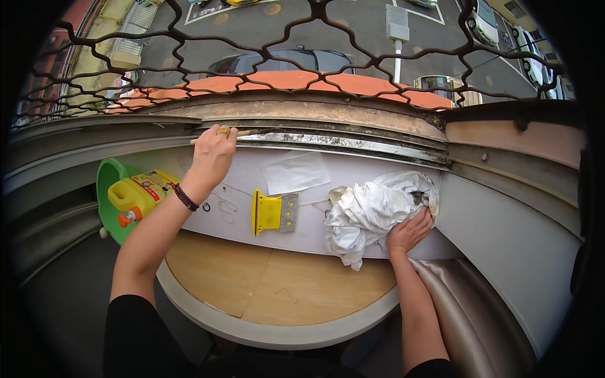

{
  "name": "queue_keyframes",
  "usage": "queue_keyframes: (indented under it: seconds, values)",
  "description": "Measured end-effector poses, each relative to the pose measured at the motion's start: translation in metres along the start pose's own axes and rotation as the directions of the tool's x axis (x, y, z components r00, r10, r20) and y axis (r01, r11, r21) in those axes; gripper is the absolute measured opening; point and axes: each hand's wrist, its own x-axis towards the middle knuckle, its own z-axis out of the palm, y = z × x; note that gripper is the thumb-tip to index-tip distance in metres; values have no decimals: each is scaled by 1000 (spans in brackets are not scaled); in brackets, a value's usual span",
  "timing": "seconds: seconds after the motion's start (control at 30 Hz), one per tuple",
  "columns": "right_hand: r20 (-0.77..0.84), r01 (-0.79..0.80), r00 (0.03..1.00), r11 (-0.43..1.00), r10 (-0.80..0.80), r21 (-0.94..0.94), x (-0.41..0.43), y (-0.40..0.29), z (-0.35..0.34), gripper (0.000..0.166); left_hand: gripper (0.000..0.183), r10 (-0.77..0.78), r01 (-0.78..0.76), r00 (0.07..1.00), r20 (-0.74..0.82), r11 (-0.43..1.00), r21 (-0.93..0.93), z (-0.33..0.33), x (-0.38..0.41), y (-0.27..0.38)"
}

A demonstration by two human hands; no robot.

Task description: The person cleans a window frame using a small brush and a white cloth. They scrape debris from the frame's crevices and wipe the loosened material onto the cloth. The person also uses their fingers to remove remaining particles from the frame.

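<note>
My left hand (213,153) grips a thin wooden-handled tool (247,133), probably a brush; its far end reaches into the dirty window track (340,141). Dark grime speckles the metal rails there. On the white sill (236,175), my right hand (410,231) lies against a crumpled white cloth (373,203), fingers extended along its right edge. The cloth bears a dark stain near my fingertips. Between my hands sit a yellow plastic cleaning tool (268,212) with a grey pad and a flat white sheet (297,171).
A yellow jug (142,191) with an orange cap lies in a green basin (109,172) at left. Metal window bars (326,75) stand beyond the track, above a car park. Below the sill is a round wood-topped table (279,283); a satin-like fabric (453,302) hangs at right.
</note>
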Motion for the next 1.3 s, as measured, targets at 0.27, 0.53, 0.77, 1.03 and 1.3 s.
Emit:
queue_keyframes:
  seconds: [0.27,0.53,0.77,1.03,1.3]
  values:
    - [-9,-3,1000,1000,3,-22,-3,4,-1,54,20,-33,30,999,11,974,226,-5,-46,-36]
    - [-24,7,1000,1000,-7,-12,-1,3,-2,54,24,58,-80,992,115,977,195,-4,-21,-34]
    - [-6,4,1000,1000,-4,4,-7,-2,2,55,22,123,-125,992,42,991,43,7,5,-11]
    - [-22,20,1000,1000,-21,-6,0,5,-1,54,21,-25,24,1000,6,998,61,5,-28,-33]
    - [-6,7,1000,1000,-7,12,2,-1,1,54,31,0,5,1000,29,984,-180,27,-1,-30]
